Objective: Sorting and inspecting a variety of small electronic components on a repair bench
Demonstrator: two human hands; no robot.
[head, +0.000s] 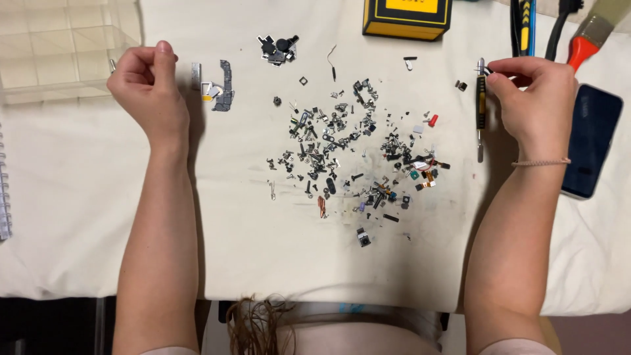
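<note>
the right hand (536, 98) pinches the top of a small screwdriver (481, 108) lying on the tabletop (263, 250), just left of its fingers. the left hand (146, 85) is curled shut, empty as far as shows, well apart from the pile of tiny screws and parts (355, 151) between both hands.

Matt cream cloth (250, 250), shiny metal screws (342, 131), glossy phone (591, 138)

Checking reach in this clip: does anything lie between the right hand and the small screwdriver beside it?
Nothing visible does. The right hand already has its fingertips at the top of the screwdriver, which lies on the cloth.
</note>
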